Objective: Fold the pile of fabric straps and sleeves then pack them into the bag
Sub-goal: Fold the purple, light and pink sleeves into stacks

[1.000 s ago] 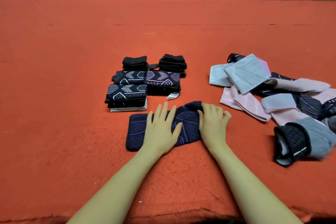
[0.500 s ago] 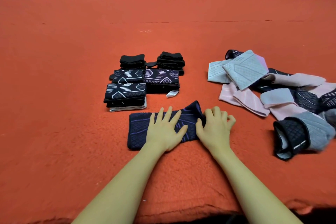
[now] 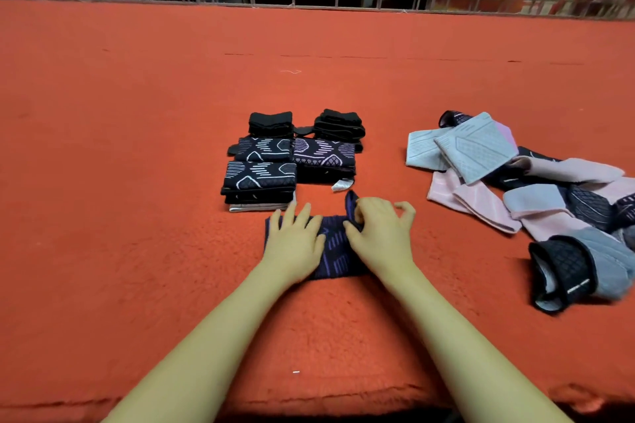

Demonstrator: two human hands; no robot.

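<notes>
Right now the left hand (image 3: 295, 244) lies flat on the dark blue sleeve (image 3: 335, 251) near the front edge of the red mat (image 3: 137, 182), and the right hand (image 3: 378, 233) pinches its end, which could slip and flop open.

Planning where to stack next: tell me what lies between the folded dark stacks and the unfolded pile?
Head view: only bare red carpet between folded stacks and unfolded pile.

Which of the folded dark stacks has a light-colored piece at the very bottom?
The front left stack, the one closest to the left hand. A pale folded piece peeks out under its dark patterned sleeves; the other folded stacks look dark throughout.
</notes>
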